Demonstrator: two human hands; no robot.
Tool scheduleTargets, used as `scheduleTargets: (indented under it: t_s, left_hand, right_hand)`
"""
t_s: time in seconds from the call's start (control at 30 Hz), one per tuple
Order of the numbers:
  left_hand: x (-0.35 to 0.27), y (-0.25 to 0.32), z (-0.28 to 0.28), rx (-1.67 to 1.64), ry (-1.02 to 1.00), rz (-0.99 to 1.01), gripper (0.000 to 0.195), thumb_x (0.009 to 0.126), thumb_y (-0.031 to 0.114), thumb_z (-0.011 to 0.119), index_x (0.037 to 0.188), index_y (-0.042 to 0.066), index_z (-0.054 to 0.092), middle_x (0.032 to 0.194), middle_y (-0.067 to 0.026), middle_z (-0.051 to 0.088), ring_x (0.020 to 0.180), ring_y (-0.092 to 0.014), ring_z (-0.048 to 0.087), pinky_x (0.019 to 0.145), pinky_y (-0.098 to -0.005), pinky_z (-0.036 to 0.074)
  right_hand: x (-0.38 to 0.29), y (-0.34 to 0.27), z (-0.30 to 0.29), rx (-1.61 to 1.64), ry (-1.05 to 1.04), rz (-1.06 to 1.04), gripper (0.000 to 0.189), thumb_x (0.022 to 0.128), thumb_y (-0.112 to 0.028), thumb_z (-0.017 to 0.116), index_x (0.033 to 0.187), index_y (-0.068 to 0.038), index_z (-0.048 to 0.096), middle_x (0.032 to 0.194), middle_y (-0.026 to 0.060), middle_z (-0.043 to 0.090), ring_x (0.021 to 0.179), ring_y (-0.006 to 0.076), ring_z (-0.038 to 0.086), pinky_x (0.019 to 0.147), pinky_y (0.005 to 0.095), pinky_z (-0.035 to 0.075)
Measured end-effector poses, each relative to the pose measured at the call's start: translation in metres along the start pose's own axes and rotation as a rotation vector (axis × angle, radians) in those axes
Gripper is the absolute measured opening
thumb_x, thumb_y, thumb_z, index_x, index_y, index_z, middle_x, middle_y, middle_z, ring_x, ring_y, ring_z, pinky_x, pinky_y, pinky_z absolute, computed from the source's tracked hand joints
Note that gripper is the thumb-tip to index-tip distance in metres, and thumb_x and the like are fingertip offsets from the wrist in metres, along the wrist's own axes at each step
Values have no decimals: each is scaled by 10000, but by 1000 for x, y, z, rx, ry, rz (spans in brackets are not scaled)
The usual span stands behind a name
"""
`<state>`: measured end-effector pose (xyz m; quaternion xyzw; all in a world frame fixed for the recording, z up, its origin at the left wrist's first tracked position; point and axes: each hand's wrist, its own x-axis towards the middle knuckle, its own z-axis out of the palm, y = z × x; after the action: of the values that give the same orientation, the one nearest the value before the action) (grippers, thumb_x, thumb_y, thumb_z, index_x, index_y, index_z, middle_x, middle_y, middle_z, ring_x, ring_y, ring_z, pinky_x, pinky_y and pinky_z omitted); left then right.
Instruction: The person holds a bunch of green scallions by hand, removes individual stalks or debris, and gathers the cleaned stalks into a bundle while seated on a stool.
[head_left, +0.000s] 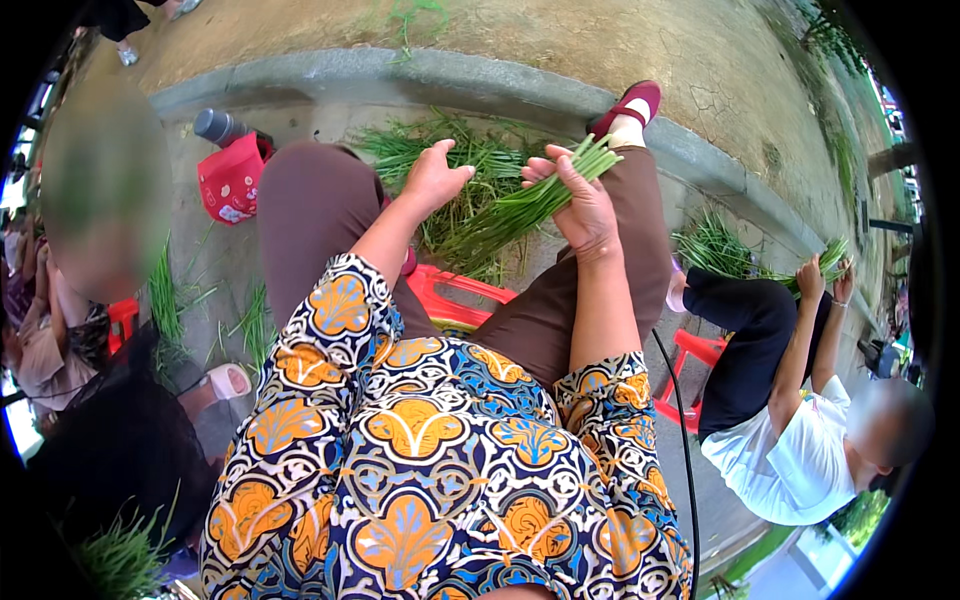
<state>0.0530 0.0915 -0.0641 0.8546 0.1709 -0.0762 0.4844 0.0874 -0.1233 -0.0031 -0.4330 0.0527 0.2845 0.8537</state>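
Observation:
My right hand is closed around a bundle of long green stalks, with the pale cut-looking ends at the upper right and the thin ends hanging down to the left. To its left, my left hand is held palm inward with its fingers apart and nothing in it. Beneath both hands, a loose heap of green stalks and leaves lies on the ground between my feet. Part of the heap is hidden by the bundle and my left hand.
A red plastic stool shows between my legs. A red bag and a grey bottle stand left, before a concrete kerb. Seated people flank me; the right one holds stalks beside another heap. A black cable runs at my right.

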Motion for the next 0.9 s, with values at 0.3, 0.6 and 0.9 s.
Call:
scheduleTargets:
  t_s: [0.3, 0.6, 0.9]
  left_hand:
    - [-18, 64, -14, -771, -152, 235, 607, 831, 319, 641, 1266, -46, 427, 1266, -216, 478, 1189, -240, 462, 985, -332, 375]
    - [1, 118, -32, 133, -361, 658, 730, 869, 602, 368, 1321, 30, 396, 1346, -193, 404, 1258, -299, 379, 1043, -354, 291]
    - [3, 98, -36, -515, -204, 461, 464, 936, 304, 452, 1313, 41, 397, 1356, -138, 387, 1243, -225, 385, 1031, -341, 303]
  right_hand:
    - [0, 18, 15, -244, -122, 129, 200, 884, -157, 569, 1017, -10, 593, 808, 84, 626, 763, 184, 595, 723, 322, 479]
    - [-3, 30, 26, -558, -341, 207, 207, 842, -143, 626, 972, 15, 600, 726, 41, 601, 651, 126, 563, 647, 261, 467]
    - [-3, 24, 33, -491, -320, 156, 191, 880, -179, 568, 943, -4, 609, 708, 12, 567, 631, 103, 523, 653, 260, 430]
